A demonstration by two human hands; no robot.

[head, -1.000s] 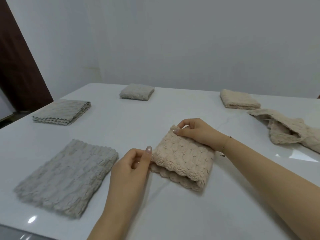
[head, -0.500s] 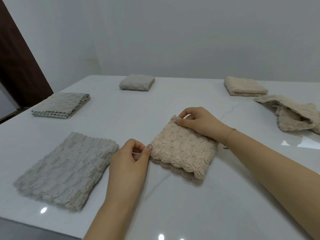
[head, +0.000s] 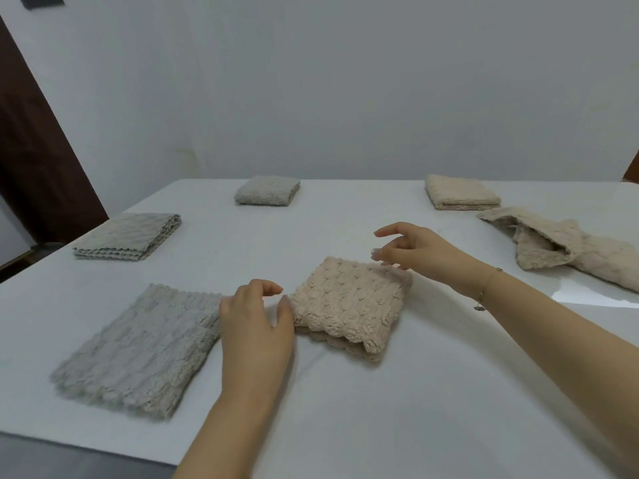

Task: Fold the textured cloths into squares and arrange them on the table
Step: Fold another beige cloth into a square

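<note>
Both forearms bare, reaching forward from the near edge. Left hand [head: 256, 323] low, back of hand up, fingers loosely curled, thumb out to the right side, index tip bent toward it with a small gap between; nothing held. Right arm comes in on a long diagonal from the lower right, wrist slightly raised, a thin bracelet [head: 484, 295] with a small charm hanging at it. Right hand [head: 411, 250] lifted higher than the left, palm down, fingers spread and gently bent, thumb forward; grips nothing. The 2 hands apart.
</note>
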